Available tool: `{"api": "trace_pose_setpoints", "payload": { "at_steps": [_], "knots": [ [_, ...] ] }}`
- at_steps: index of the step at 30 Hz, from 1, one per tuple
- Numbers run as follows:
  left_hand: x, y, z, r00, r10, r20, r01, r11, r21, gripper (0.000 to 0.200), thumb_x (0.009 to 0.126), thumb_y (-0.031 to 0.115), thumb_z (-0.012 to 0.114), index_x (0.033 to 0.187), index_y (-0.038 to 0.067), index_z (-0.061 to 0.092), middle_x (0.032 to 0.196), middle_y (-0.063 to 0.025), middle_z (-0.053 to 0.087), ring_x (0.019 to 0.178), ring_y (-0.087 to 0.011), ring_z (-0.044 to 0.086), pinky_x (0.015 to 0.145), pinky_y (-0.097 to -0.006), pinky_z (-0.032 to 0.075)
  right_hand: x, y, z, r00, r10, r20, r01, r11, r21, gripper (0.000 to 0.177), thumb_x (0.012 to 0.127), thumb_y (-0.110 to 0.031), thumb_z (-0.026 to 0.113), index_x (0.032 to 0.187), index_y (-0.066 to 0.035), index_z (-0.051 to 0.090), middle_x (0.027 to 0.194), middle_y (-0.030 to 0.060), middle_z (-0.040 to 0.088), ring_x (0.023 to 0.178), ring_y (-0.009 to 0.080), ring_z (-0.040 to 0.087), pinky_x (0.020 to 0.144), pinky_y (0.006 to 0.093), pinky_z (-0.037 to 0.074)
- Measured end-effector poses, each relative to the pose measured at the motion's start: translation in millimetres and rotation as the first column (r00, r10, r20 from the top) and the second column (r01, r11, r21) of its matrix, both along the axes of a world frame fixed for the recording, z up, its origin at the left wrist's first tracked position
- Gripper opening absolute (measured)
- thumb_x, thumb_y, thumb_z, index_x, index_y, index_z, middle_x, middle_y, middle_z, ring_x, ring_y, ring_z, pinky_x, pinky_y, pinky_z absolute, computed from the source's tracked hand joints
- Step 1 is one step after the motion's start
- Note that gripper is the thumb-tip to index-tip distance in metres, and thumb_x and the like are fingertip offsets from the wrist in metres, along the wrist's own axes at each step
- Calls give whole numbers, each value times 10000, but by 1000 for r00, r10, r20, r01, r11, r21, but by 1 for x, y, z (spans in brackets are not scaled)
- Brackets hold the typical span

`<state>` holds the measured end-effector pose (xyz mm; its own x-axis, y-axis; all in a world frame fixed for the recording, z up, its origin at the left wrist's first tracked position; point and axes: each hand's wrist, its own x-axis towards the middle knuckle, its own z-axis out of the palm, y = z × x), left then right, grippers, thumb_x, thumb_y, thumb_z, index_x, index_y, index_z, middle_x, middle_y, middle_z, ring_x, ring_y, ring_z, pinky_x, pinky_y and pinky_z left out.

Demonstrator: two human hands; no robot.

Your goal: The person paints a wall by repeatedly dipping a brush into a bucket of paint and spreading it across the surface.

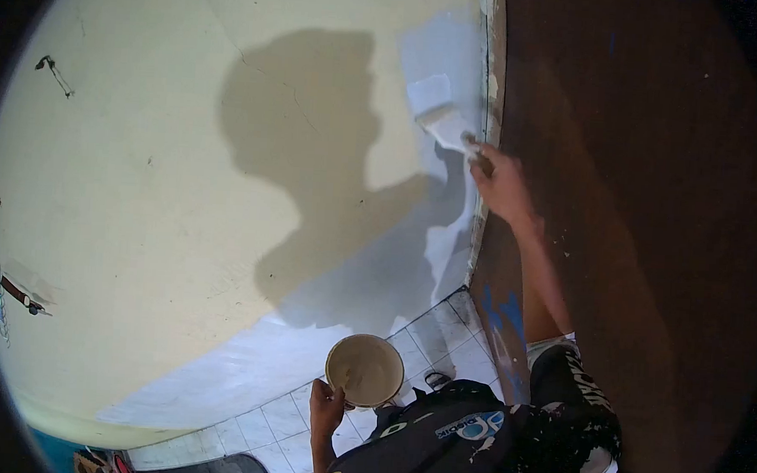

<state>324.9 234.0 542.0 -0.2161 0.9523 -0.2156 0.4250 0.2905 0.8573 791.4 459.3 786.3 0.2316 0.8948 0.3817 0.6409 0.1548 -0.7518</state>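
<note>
My right hand (503, 185) is closed round the handle of a wide paintbrush (447, 129). The bristles touch the wall (176, 183) near its right edge, at a fresh patch of white paint (429, 92). In my left hand (327, 407) is the rim of a round paint bucket (366, 364), tilted so that its pale inside shows. My left fingers grip the rim at the bucket's lower left. A whitish painted band runs along the wall's bottom and up its right side; the rest of the wall is cream. My shadow falls across the wall.
A brown wooden panel (617, 249) borders the wall on the right. White floor tiles (276, 420) lie below. A dark strap (23, 293) and a hook (55, 76) are fixed to the wall at left. A dark object (212, 471) sits on the floor.
</note>
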Motion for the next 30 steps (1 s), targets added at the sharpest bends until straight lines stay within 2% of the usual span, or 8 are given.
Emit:
{"api": "trace_pose_setpoints", "payload": {
  "at_steps": [2, 7, 9, 11, 15, 20, 26, 30],
  "knots": [
    [-2, 3, -17, 999, 6, 34, -5, 1000, -22, 319, 858, 176, 711, 843, 0, 445, 751, -140, 534, 650, -227, 526, 582, -393, 456, 5, 1, 25, 999, 15, 38, -23, 974, 225, 413, 931, -121, 629, 1343, -117, 604, 1049, 232, 691, 918, 324, 711, 810, 399, 543],
    [10, 1, 9, 999, 1, 47, 4, 995, -96, 311, 881, 187, 697, 867, -7, 455, 792, -166, 584, 708, -253, 624, 618, -395, 509, 5, 23, 70, 997, -5, 83, -23, 941, 337, 399, 939, -135, 620, 1338, -112, 605, 1050, 232, 690, 904, 358, 699, 813, 419, 550],
    [16, 2, 28, 994, -109, 24, 111, 989, -93, 271, 928, 55, 628, 918, 7, 361, 842, -179, 560, 684, -284, 696, 534, -414, 630, 5, 37, 46, 997, 26, 78, -50, 945, 323, 398, 941, -132, 615, 1338, -109, 602, 1053, 239, 687, 900, 373, 694, 810, 424, 553],
    [-1, 1, 0, 993, -119, -23, 117, 991, -70, 272, 931, 62, 628, 916, 8, 362, 844, -178, 558, 681, -284, 694, 531, -414, 627, 2, 56, -15, 993, 39, 109, -80, 910, 408, 403, 947, -127, 597, 1349, -107, 585, 1029, 241, 683, 901, 397, 679, 812, 446, 551],
    [23, 6, 25, 998, -3, 62, 8, 997, -73, 273, 907, 129, 649, 905, -12, 416, 804, -181, 569, 655, -251, 678, 494, -391, 559, -2, 44, -116, 991, 20, 135, -44, 983, 175, 416, 946, -118, 574, 1361, -96, 563, 960, 226, 672, 907, 402, 667, 831, 467, 532],
    [9, 17, -1, 980, -113, -166, 115, 993, 5, 269, 858, 127, 664, 899, -22, 445, 833, -206, 573, 716, -358, 644, 564, -442, 529, 9, 18, -159, 981, 76, 179, -57, 993, -107, 392, 921, -116, 606, 1310, -65, 606, 1004, 240, 683, 942, 398, 669, 848, 465, 528],
    [35, 24, 36, 993, -28, 114, 41, 992, -116, 287, 866, 160, 682, 893, -15, 455, 801, -208, 582, 733, -346, 648, 623, -449, 517, 6, 28, -84, 987, 81, 137, -65, 991, -117, 335, 889, -91, 639, 1218, -32, 668, 1043, 249, 690, 991, 394, 671, 861, 453, 531],
    [21, 29, 8, 998, -53, 19, 55, 992, -116, 294, 868, 162, 686, 879, -9, 448, 762, -190, 579, 704, -321, 660, 611, -440, 525, 3, 36, 5, 985, 78, 155, -85, 995, 42, 342, 893, -107, 651, 1229, -45, 670, 962, 257, 702, 845, 343, 705, 778, 402, 532]
  ]
}}
